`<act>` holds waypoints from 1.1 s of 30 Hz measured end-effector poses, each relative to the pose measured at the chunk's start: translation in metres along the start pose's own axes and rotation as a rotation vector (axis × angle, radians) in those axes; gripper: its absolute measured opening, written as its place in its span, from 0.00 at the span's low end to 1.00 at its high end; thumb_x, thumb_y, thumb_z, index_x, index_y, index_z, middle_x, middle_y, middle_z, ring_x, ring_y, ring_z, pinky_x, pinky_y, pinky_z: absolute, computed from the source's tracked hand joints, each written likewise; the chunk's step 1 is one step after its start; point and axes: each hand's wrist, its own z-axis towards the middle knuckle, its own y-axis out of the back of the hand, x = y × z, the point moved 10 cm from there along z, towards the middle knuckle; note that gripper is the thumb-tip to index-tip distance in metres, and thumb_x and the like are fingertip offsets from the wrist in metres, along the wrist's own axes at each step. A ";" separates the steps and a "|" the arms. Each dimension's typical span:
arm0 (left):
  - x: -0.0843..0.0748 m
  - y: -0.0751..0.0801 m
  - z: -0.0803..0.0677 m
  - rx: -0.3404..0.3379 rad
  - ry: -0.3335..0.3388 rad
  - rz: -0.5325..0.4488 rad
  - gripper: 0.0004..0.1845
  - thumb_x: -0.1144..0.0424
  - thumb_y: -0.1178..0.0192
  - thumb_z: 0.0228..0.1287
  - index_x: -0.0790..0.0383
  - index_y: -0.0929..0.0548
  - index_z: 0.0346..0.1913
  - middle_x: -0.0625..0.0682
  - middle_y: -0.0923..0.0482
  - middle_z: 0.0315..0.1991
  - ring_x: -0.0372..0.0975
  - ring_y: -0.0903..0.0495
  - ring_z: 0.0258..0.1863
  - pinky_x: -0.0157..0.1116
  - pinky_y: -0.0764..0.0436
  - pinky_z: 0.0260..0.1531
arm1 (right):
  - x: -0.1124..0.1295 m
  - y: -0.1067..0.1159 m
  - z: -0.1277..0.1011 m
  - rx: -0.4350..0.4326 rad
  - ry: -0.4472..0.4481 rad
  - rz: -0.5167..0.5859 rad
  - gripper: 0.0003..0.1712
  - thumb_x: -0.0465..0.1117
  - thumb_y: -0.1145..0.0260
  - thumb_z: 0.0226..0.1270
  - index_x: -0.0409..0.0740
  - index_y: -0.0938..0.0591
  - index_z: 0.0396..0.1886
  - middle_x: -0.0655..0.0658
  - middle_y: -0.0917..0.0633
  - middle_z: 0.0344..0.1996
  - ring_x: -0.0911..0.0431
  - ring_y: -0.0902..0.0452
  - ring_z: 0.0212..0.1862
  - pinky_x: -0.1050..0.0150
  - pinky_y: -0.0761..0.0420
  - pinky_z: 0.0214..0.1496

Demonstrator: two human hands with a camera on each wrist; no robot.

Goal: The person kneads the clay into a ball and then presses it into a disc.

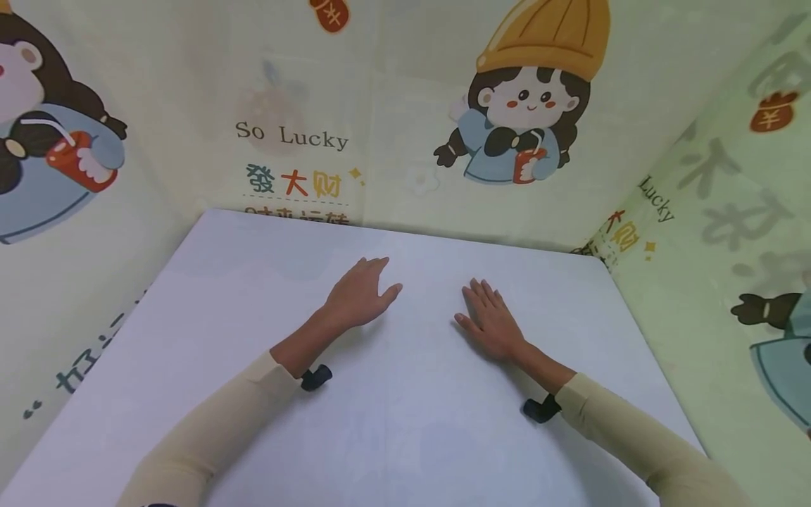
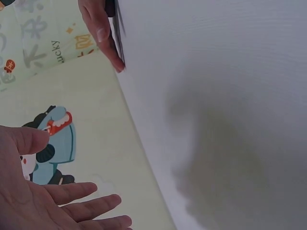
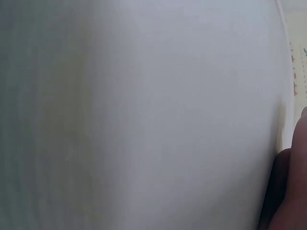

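Observation:
Both hands are over a bare white table (image 1: 190, 317). My left hand (image 1: 360, 294) hovers palm down just above the surface with straight fingers, holding nothing; the left wrist view shows its open palm (image 2: 43, 201). My right hand (image 1: 489, 320) lies flat on the table with fingers spread and straight; only its edge (image 3: 292, 191) shows in the right wrist view. The right hand's thumb (image 2: 103, 33) appears at the top of the left wrist view. Cream sleeves cover both forearms, and a small black camera mount sits under each wrist.
Walls papered with cartoon girls and "So Lucky" lettering (image 1: 291, 135) enclose the table at the back, left and right. The table's far edge (image 1: 393, 229) meets the back wall. Nothing else lies on the table.

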 end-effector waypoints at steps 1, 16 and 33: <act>0.002 0.000 -0.001 -0.001 0.003 0.003 0.38 0.44 0.46 0.79 0.66 0.35 0.80 0.62 0.34 0.77 0.57 0.42 0.79 0.51 0.40 0.76 | 0.000 0.000 0.000 -0.005 0.002 0.002 0.43 0.60 0.47 0.83 0.33 0.39 0.82 0.33 0.46 0.83 0.39 0.58 0.84 0.40 0.57 0.81; 0.034 0.010 -0.009 -0.035 0.065 0.019 0.38 0.45 0.46 0.78 0.68 0.35 0.79 0.64 0.34 0.77 0.59 0.43 0.79 0.55 0.39 0.75 | -0.003 0.001 -0.001 -0.035 0.020 -0.045 0.44 0.60 0.47 0.82 0.34 0.40 0.82 0.33 0.45 0.83 0.38 0.58 0.83 0.40 0.57 0.81; 0.065 0.014 -0.033 -0.040 0.123 0.014 0.38 0.47 0.47 0.79 0.70 0.37 0.79 0.67 0.36 0.77 0.61 0.44 0.79 0.57 0.41 0.75 | -0.004 0.000 -0.009 -0.063 0.027 -0.055 0.45 0.60 0.45 0.81 0.34 0.40 0.83 0.33 0.45 0.83 0.39 0.58 0.84 0.39 0.57 0.81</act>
